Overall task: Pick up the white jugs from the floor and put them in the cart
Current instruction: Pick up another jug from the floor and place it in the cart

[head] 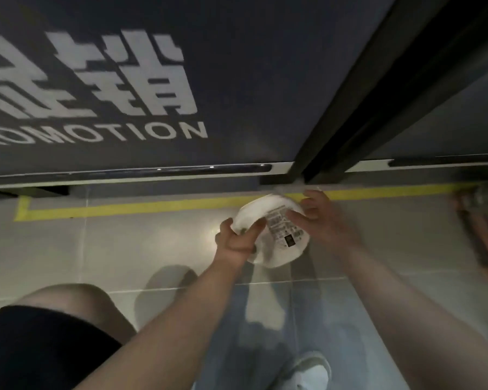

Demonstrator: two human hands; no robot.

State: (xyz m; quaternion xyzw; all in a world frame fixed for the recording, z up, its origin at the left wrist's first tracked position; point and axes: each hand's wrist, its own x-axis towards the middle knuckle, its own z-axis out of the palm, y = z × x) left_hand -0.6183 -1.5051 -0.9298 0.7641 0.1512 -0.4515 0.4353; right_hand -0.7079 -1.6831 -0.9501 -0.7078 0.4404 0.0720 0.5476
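Person crouching by yellow floor tape [152, 206]; L hand [238, 240] fingers curling round white jug [279, 235] handle, R hand [320, 218] fingers gripping its side — steadying it w/ both for the lift to cart, not in view

White jug [279, 249], one, printed label facing up, blurred, held above the pale tiled floor [124, 249]. Left hand [237, 240] grips its left side; right hand [321, 218] grips its right, thumb on the label. Yellow tape line [124, 208] on the floor beyond. Far: dark panel [237, 80] with white lettering; black post [364, 94] at right. Near left: bare knee [68, 299], black shorts. Near: white shoe [310, 370].
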